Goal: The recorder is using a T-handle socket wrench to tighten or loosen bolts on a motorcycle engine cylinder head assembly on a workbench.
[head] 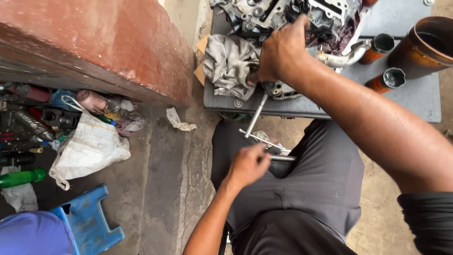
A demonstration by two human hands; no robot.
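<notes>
Hands on an engine part and a T-shaped wrench, seen from above

A white plastic bag [89, 148] lies crumpled at the left by a green bottle [21, 178], with a blue plastic stool [89, 222] below them; two orange-brown cans [387, 79] stand at the right on the grey board [415, 99]. The right hand [282, 52] reaches forward, fingers curled and pressing on the metal engine part [283, 14] at the board's top, beside a grey rag [231, 63]. The left hand [248, 164] is closed around the T-shaped wrench [257, 113] over the lap, its shaft slanting up to the part
</notes>
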